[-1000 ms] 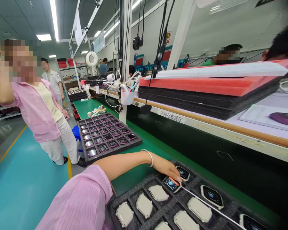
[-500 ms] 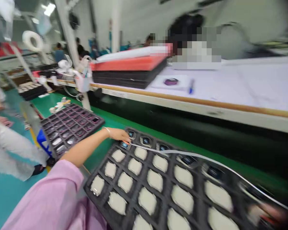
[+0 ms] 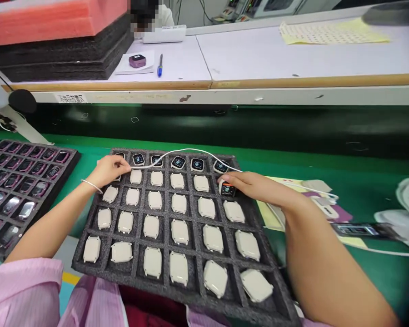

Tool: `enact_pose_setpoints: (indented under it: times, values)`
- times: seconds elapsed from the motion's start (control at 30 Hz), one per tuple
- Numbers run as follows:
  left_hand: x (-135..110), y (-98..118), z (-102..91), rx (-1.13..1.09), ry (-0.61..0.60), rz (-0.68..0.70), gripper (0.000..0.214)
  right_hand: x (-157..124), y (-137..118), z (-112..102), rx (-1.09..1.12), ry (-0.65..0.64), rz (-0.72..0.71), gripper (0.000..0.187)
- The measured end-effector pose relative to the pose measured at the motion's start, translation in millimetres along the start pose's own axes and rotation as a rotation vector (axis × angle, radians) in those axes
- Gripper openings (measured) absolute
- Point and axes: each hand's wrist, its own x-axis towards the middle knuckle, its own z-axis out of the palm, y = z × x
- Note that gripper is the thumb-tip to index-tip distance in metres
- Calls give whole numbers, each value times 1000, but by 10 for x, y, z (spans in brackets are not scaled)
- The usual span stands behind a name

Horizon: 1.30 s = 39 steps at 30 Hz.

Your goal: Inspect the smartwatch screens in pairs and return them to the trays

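At the bench edge: a black foam tray (image 3: 138,239) lies on the green mat (image 3: 327,168), directly below the viewer.
Change: a second ago the view faced along the aisle with only one hand on the tray. Now it looks straight down and both hands are on it, so the work at the second row has become two-handed.
Left hand (image 3: 107,170): at the tray's far left corner, fingers curled shut around the end of a white cable (image 3: 187,151); what lies beneath them is hidden.
Right hand (image 3: 248,186): at the far right, fingers loosely bent over a lit watch (image 3: 227,189) and touching it; I cannot tell whether they pinch it.
Cable: thin and smooth, arcing over the far row from one hand to the other.
Tray contents: cream watch bodies (image 3: 179,231), matte rounded rectangles, face down in square cells; the far row shows glowing screens (image 3: 178,162).
Foam: coarse, spongy, dark grey.
Left: a second tray (image 3: 27,181) of glossy dark-faced watches.
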Motion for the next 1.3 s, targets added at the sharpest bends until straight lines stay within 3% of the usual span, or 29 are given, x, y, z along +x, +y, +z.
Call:
enact_pose_setpoints:
  times: [0.17, 0.47, 0.53, 0.63, 0.73, 0.83, 0.93, 1.13, 1.3]
  values:
    - [-120, 267, 303, 158, 68, 177, 10, -36, -11, -50, 22, -17, 14, 52]
    - [-9, 266, 168, 577, 46, 498, 16, -53, -19, -155, 148, -10, 4, 41]
    - [50, 238, 92, 516, 13, 491, 15, -24, -19, -131, 136, 87, 54, 31]
    - [164, 103, -47, 226, -62, 350, 32, 16, -73, -24, 37, 334, 84, 20]
    - [269, -36, -128, -11, -165, 267, 54, 27, -185, 152, -18, 466, -113, 18]
    - [334, -70, -94, -16, -275, 285, 61, 17, -284, 322, -50, 390, -348, 20]
    - [369, -28, -13, 97, -317, 298, 60, 7, -326, 409, -169, 319, -422, 23]
    - [376, 9, 19, 209, -327, 302, 53, 27, -400, 294, -256, 202, -352, 28]
    - [349, -4, 35, 211, -343, 291, 48, 60, -456, 98, 78, 69, -178, 40]
